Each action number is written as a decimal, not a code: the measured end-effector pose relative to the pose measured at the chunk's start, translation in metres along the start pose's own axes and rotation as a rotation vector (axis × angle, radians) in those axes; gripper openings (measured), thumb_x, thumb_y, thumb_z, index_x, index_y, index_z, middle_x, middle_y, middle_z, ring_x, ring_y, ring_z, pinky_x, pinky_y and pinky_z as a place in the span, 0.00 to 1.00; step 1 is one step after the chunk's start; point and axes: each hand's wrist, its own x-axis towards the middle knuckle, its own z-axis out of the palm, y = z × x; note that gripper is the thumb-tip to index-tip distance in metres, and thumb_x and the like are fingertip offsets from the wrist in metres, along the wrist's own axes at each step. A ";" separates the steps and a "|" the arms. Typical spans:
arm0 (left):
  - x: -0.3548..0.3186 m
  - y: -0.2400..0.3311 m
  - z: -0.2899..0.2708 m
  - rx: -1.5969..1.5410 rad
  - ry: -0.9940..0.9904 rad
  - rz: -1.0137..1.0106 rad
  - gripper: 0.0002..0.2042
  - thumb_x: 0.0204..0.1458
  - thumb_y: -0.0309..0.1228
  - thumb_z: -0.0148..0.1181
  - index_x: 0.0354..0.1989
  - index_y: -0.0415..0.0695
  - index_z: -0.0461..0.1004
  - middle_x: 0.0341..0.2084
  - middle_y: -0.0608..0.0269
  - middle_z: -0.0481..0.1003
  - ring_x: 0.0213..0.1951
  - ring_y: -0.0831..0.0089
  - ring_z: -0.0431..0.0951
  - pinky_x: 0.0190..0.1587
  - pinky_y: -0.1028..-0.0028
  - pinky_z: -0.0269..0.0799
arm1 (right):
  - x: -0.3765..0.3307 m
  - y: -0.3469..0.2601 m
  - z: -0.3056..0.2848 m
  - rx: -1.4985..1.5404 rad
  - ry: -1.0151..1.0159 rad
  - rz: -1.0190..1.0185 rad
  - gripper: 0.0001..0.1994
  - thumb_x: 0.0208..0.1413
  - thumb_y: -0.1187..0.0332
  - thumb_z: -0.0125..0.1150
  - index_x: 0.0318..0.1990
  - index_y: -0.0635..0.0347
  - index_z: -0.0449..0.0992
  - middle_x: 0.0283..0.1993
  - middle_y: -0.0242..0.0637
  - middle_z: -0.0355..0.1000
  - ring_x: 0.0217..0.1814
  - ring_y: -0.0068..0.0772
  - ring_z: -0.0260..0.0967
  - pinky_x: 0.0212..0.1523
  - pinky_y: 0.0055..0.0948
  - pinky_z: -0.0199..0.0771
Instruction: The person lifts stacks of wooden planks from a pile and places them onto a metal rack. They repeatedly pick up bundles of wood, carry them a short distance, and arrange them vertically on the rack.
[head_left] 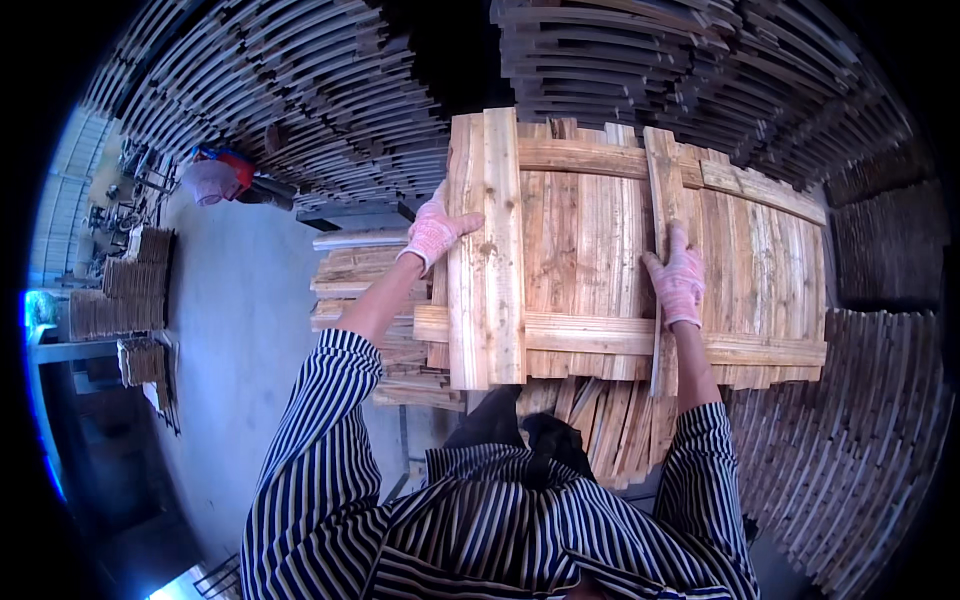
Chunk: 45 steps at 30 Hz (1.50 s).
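Note:
Two pale wooden boards [503, 300] lie side by side across the left part of a stack of planks [580, 240]. My left hand [436, 232], in a pink-and-white glove, grips their left edge, thumb on top and fingers hidden behind the wood. Further right, my right hand [680, 284], gloved alike, closes around a narrower wooden board [660, 170], its thumb at the left side and fingers along the top. This board crosses two long battens, the far batten [580, 157] and the near batten [590, 333], which lie over the planks.
More loose planks [365, 270] are piled at the left and below the stack. Tall rows of stacked wood [290, 90] rise behind, with more stacked wood [840, 430] on the right. A person in a pale hat [208, 182] bends at the far left, beside the grey floor [225, 330].

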 end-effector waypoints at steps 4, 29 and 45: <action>-0.003 0.005 -0.006 0.054 0.034 -0.017 0.55 0.39 0.39 0.83 0.74 0.36 0.54 0.58 0.46 0.76 0.58 0.59 0.77 0.63 0.69 0.70 | -0.004 -0.039 0.016 0.085 0.007 -0.022 0.39 0.51 0.48 0.71 0.72 0.31 0.62 0.53 0.53 0.70 0.51 0.52 0.75 0.47 0.48 0.79; -0.062 0.081 0.044 0.441 0.246 0.135 0.50 0.54 0.58 0.66 0.74 0.34 0.52 0.66 0.39 0.67 0.62 0.51 0.72 0.65 0.59 0.66 | -0.243 -0.043 0.067 0.712 -0.051 -0.551 0.15 0.60 0.54 0.55 0.48 0.49 0.75 0.58 0.39 0.70 0.62 0.45 0.68 0.55 0.45 0.74; -0.275 -0.206 0.476 0.472 -1.214 -0.305 0.32 0.61 0.48 0.64 0.65 0.36 0.66 0.57 0.52 0.74 0.57 0.67 0.74 0.59 0.69 0.70 | -0.484 0.311 0.461 0.850 -0.380 1.418 0.28 0.59 0.47 0.54 0.57 0.57 0.77 0.61 0.54 0.74 0.64 0.54 0.71 0.63 0.47 0.70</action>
